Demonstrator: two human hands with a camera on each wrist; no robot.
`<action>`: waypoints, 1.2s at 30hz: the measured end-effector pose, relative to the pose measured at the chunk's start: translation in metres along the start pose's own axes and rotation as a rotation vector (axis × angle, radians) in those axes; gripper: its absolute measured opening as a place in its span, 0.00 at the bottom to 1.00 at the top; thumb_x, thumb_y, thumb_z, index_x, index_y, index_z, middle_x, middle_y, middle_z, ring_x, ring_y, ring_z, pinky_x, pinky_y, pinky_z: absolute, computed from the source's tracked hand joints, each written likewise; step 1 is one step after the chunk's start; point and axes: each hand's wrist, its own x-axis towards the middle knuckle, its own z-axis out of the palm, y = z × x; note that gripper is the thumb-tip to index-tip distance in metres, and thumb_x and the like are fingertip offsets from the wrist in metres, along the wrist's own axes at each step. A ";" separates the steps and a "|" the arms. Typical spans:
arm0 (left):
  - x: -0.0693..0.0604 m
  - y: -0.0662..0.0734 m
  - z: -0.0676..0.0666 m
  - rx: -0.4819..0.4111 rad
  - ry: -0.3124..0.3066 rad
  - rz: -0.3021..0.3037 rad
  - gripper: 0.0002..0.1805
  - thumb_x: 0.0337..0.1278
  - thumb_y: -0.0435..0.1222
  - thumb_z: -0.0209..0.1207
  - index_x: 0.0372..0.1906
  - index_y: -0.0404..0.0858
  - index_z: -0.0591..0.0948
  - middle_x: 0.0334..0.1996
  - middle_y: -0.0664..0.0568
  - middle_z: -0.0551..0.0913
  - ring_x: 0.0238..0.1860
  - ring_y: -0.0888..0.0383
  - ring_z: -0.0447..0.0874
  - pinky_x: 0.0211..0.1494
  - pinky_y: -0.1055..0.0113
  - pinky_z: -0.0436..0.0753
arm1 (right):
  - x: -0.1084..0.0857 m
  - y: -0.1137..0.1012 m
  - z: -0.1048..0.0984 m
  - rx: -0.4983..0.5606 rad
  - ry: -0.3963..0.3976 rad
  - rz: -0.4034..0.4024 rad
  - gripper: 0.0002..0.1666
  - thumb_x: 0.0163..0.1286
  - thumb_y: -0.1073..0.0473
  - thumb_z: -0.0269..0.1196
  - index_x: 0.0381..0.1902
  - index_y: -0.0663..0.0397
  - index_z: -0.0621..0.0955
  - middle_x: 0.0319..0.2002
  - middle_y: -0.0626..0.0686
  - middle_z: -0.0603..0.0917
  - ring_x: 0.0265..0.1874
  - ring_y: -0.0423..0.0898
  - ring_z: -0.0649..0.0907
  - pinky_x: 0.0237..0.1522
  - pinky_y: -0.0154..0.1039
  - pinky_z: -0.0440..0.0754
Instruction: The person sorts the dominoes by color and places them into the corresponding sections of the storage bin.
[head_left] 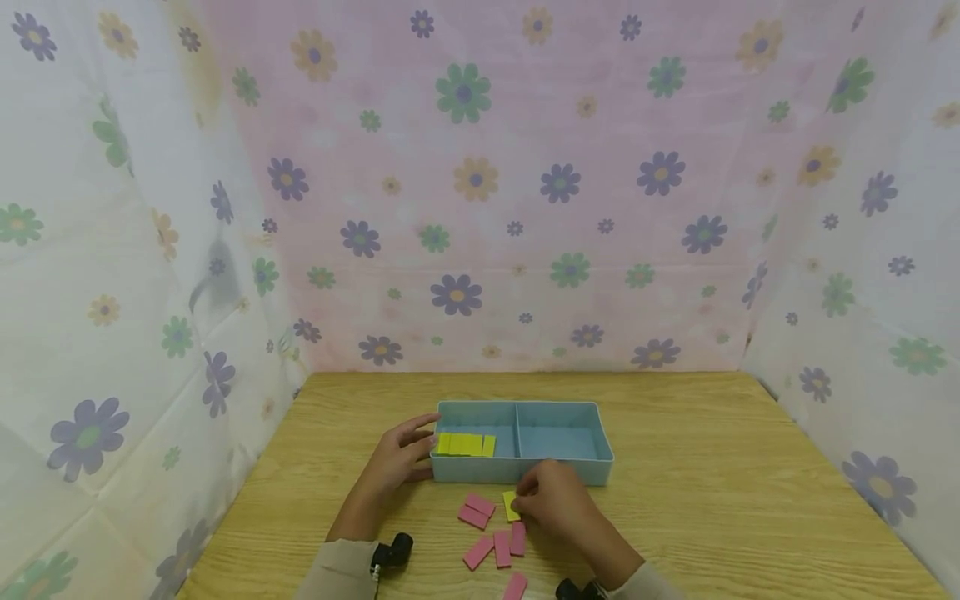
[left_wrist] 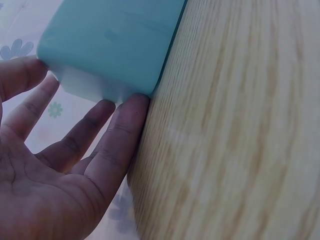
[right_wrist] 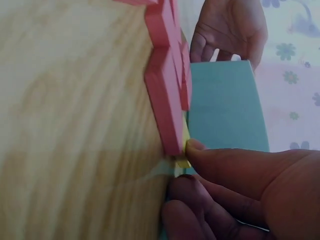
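Observation:
A light blue two-compartment box [head_left: 480,472] stands on the table. Several yellow blocks [head_left: 461,444] lie in a row in its left compartment. My left hand [head_left: 397,454] rests its fingertips against the box's left end, fingers extended, as the left wrist view also shows on the blue wall [left_wrist: 110,45]. In front of the box, my right hand [head_left: 558,500] pinches a yellow block [head_left: 511,505] at its right edge between thumb and fingers. The right wrist view shows the thumb on this yellow block [right_wrist: 185,159], partly hidden behind a pink block [right_wrist: 164,100].
Several pink blocks [head_left: 502,549] lie scattered on the wooden table [head_left: 712,500] in front of the box, two of them side by side. A divider [head_left: 517,429] splits the box. Flower-patterned cloth [head_left: 510,208] hangs behind and along both sides.

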 end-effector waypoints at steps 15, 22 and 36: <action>0.001 0.001 0.001 -0.008 0.020 -0.002 0.27 0.78 0.37 0.56 0.77 0.47 0.71 0.71 0.34 0.72 0.61 0.40 0.84 0.52 0.49 0.89 | -0.006 0.005 -0.030 -0.015 -0.074 0.020 0.05 0.57 0.67 0.76 0.33 0.57 0.91 0.31 0.49 0.90 0.32 0.43 0.83 0.33 0.42 0.85; -0.001 0.002 0.002 0.013 0.029 0.005 0.27 0.77 0.37 0.57 0.76 0.46 0.72 0.70 0.32 0.73 0.61 0.37 0.83 0.52 0.46 0.89 | -0.009 0.008 -0.035 -0.064 -0.074 0.006 0.05 0.55 0.63 0.78 0.29 0.53 0.91 0.27 0.46 0.89 0.30 0.42 0.82 0.32 0.41 0.83; -0.003 0.003 0.004 0.014 0.031 0.009 0.28 0.77 0.37 0.58 0.77 0.44 0.71 0.70 0.32 0.72 0.62 0.37 0.83 0.52 0.47 0.89 | -0.008 0.007 -0.022 -0.075 -0.059 -0.032 0.13 0.50 0.57 0.83 0.31 0.55 0.91 0.30 0.47 0.89 0.34 0.44 0.84 0.35 0.44 0.85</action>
